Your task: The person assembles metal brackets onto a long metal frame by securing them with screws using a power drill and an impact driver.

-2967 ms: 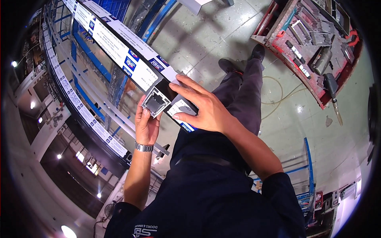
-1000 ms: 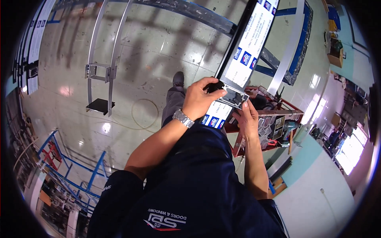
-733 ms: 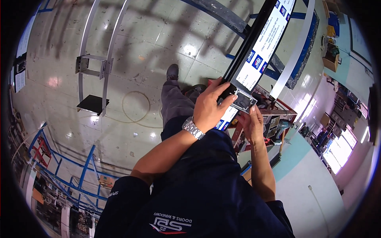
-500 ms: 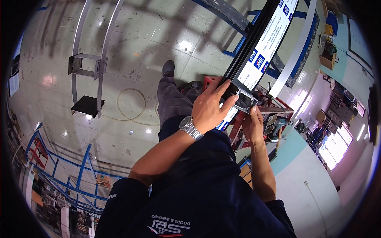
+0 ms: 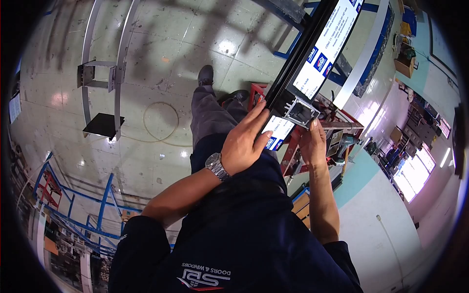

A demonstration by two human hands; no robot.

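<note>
A long black metal profile (image 5: 288, 71) with white-and-blue printed film runs from the far right toward my waist. Across it lies a short hollow black profile piece (image 5: 301, 114), its bright cut end facing up. My left hand (image 5: 244, 142), with a metal watch on the wrist, rests along the long profile's left edge. Its fingers are stretched out and the thumb is spread over the film near the profile's near end. On the other side, my right hand (image 5: 312, 141) grips the short piece's near right corner between thumb and fingers; part of its grip is hidden.
A red metal stand (image 5: 291, 151) is below the profile, with a cordless drill (image 5: 344, 146) to its right. A pale strip (image 5: 366, 61) lies at the far right. Two upright metal rails (image 5: 122, 53) and blue frames (image 5: 103, 202) stand left. A thin hose (image 5: 161, 102) coils on the floor.
My left hand has drawn back to the left and nearer, its thumb leaving the short piece for the film. More of the short piece shows. My right hand stays at its corner.
</note>
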